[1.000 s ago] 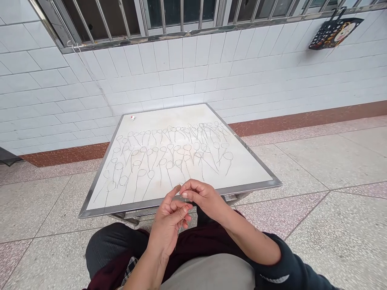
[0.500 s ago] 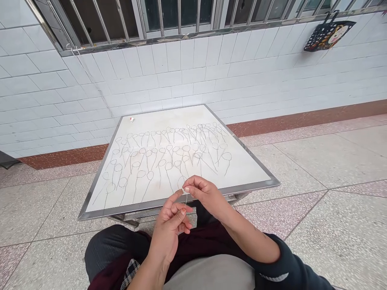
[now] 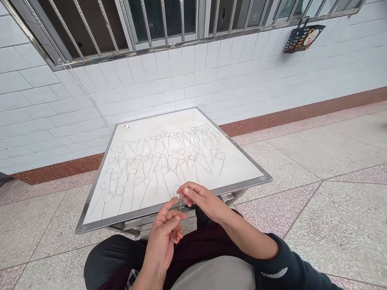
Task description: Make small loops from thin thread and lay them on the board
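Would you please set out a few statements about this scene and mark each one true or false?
1. The left hand holds a thin wire. True.
2. The right hand rests on a knee. False: its fingertips are at the wire, above the left hand.
3. Many looped wires lie on the white tabletop. True.
4. The small red-and-white item sits at the tabletop's near right corner. False: it is near the far left corner.
5. A patterned bag hangs at the barred window. True.

- Bright, even light washes the white tiled wall (image 3: 196, 88) and table (image 3: 145, 129).
- Soft shadow underlies the hanging bag (image 3: 302, 40).
- Window bars (image 3: 163, 20) glint, fanning outward in wide-angle distortion.
- Thin wire (image 3: 180, 204) barely resolves.
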Demonstrator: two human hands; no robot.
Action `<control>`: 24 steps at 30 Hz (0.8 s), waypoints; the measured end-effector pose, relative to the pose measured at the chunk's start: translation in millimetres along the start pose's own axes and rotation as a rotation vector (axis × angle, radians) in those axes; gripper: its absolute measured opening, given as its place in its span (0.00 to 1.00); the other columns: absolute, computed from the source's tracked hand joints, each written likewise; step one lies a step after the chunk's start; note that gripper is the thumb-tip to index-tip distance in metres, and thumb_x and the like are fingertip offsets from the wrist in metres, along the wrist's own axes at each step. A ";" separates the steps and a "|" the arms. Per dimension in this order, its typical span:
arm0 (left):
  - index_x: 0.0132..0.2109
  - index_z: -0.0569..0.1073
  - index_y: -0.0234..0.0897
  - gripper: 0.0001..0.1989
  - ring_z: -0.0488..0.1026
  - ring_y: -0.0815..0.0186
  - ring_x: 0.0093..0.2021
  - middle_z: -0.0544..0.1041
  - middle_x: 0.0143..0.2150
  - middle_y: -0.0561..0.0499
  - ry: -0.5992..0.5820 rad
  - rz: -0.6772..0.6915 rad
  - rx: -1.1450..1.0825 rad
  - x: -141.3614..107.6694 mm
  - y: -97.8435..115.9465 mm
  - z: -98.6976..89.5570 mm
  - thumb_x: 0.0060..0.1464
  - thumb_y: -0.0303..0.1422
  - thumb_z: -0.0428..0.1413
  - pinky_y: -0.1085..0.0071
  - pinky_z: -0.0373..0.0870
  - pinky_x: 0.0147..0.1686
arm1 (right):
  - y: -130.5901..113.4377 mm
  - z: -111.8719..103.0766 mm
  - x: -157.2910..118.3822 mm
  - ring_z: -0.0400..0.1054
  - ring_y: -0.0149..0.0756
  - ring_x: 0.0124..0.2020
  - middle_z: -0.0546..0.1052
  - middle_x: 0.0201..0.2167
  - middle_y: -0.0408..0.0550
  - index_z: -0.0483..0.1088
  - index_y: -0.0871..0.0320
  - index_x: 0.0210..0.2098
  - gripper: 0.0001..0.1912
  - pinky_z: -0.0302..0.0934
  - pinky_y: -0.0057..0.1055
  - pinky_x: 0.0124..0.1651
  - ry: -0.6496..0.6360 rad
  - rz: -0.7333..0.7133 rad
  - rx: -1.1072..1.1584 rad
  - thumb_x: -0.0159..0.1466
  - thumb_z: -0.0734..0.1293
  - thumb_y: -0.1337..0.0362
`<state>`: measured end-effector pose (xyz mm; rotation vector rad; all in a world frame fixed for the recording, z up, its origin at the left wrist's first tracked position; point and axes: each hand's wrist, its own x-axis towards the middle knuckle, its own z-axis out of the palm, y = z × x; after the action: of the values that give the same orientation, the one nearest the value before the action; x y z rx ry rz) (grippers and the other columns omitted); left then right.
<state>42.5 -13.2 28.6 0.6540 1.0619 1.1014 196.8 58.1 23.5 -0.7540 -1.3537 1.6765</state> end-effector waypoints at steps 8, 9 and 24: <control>0.56 0.66 0.37 0.25 0.62 0.77 0.19 0.75 0.35 0.49 0.026 0.029 0.060 -3.8 1.1 9.3 0.51 0.33 0.59 0.80 0.54 0.17 | 3.3 3.3 -2.1 0.59 0.25 0.25 0.69 0.26 0.40 0.70 0.59 0.33 0.11 0.55 0.27 0.31 0.062 -0.010 0.062 0.56 0.70 0.58; 0.57 0.66 0.37 0.26 0.62 0.77 0.19 0.75 0.34 0.49 0.036 0.034 0.066 -5.1 1.4 11.8 0.50 0.33 0.60 0.80 0.54 0.17 | 2.7 4.6 -2.5 0.58 0.25 0.25 0.68 0.26 0.40 0.70 0.59 0.33 0.11 0.54 0.26 0.31 0.092 -0.026 0.087 0.56 0.71 0.58; 0.59 0.64 0.38 0.28 0.63 0.76 0.21 0.75 0.33 0.50 -0.061 -0.001 -0.015 -15.3 -30.5 7.1 0.51 0.30 0.60 0.79 0.59 0.21 | 6.2 -19.0 -0.4 0.57 0.27 0.25 0.66 0.24 0.39 0.68 0.58 0.30 0.12 0.53 0.27 0.31 0.379 -0.211 0.167 0.54 0.71 0.57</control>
<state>59.6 -37.7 10.7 0.6706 1.0007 1.0817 211.8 66.2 12.9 -0.7575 -0.9795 1.3776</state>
